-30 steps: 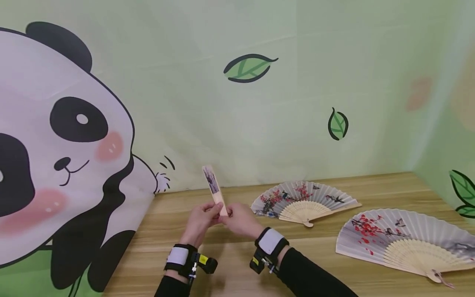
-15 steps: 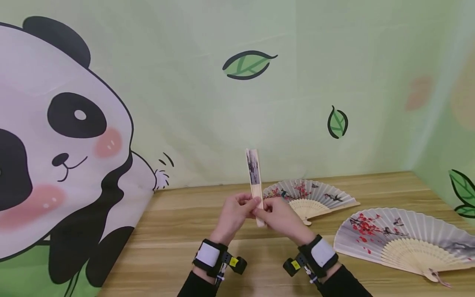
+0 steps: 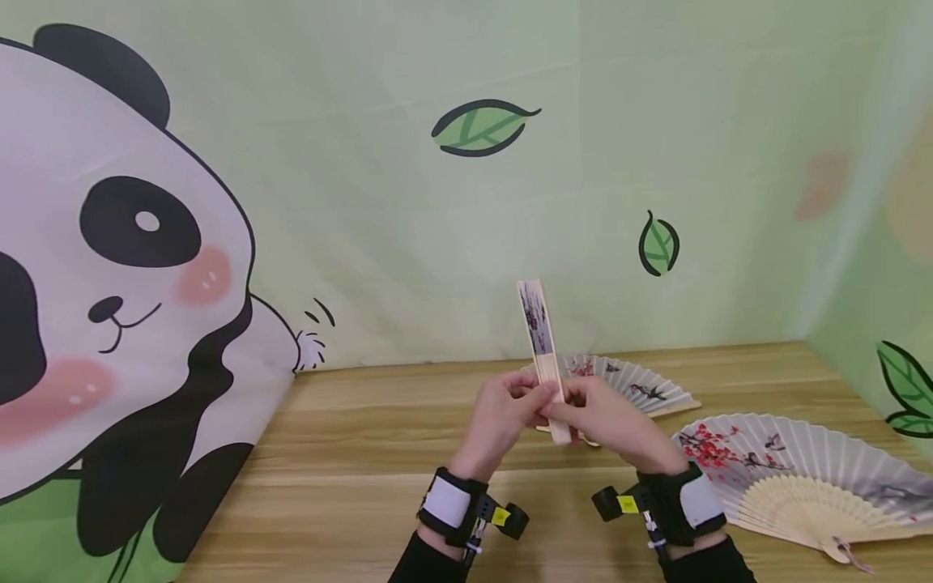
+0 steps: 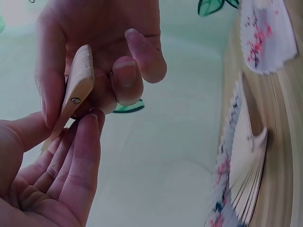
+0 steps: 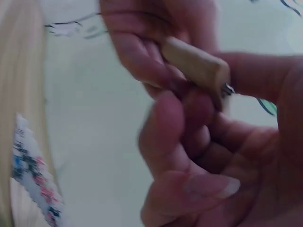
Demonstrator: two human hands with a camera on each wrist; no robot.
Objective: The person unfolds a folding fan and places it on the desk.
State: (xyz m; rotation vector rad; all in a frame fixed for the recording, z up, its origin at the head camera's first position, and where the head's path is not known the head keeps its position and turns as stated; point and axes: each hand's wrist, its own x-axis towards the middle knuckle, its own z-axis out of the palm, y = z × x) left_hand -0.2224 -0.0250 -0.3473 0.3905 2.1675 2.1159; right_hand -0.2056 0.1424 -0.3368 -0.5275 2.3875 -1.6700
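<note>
A closed folding fan (image 3: 539, 324) stands nearly upright in the head view, its printed upper part grey and its sticks pale wood. My left hand (image 3: 503, 417) pinches its lower sticks from the left, thumb in front. From the other side my right hand (image 3: 612, 421) grips the same lower end between thumb and fingers. Seen from the left wrist, the fan's wooden butt (image 4: 79, 85) shows a small metal rivet between the two hands. The right wrist view is blurred, with the butt end (image 5: 196, 64) held among the fingers.
Behind my right hand a spread fan (image 3: 649, 385) with red blossoms and birds lies on the wooden table (image 3: 328, 470), partly hidden. Another spread fan (image 3: 809, 486) with a pink tassel lies nearer, at right. A panda-printed backdrop (image 3: 364, 243) rises behind the table.
Both hands have carried the closed fan to the right and slightly up. It now overlaps the rear spread fan in view. Both spread fans have stayed in place.
</note>
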